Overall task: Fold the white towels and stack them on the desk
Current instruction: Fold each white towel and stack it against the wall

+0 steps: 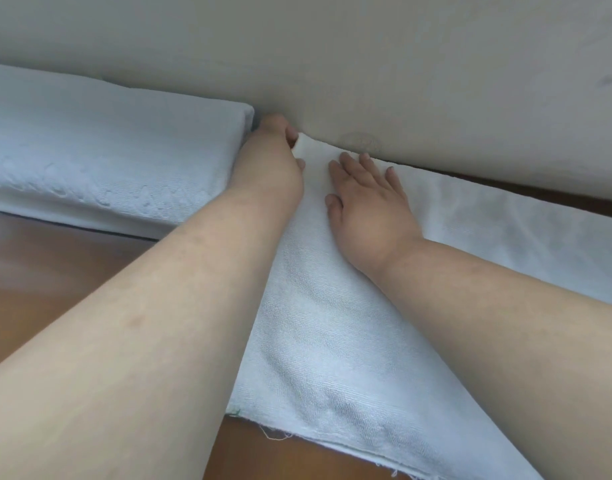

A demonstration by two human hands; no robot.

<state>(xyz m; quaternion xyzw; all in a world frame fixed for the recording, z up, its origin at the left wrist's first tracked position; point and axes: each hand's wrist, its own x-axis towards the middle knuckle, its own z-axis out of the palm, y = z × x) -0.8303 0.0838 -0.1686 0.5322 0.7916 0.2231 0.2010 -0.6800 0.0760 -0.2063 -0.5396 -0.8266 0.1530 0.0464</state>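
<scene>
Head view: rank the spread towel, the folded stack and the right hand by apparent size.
1. Spread towel, largest.
2. Folded stack.
3. Right hand, smallest.
The towel lies nearer the camera, so its lead over the stack is unsure.

The left hand [269, 157] has its fingertips curled over the towel [325, 341] corner, so its grip there is hidden. Both arms cover part of the towel, which runs off the right and bottom edges. The folded stack [100, 161] is cut by the left edge; its layers are too blurred to count
</scene>
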